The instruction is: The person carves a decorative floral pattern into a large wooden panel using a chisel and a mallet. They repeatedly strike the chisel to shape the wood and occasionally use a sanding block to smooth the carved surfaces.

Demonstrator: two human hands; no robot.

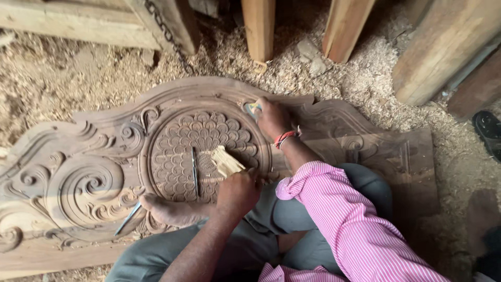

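The scene is lit evenly by soft, diffuse daylight, no glare is seen, only faint shadows are cast in the relief of the carved wooden panel (pixel 94 183), the middle is rendered sharply, and slight softening and stretching are found toward the edges.

Pale wooden mallet (pixel 226 161) tilted over carved panel (pixel 83 172), small chisel (pixel 252 108) at rim

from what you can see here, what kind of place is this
Likely a woodcarving workshop: a large carved wooden panel lies on a floor deep in wood shavings, with chisels on it and timber posts beside.
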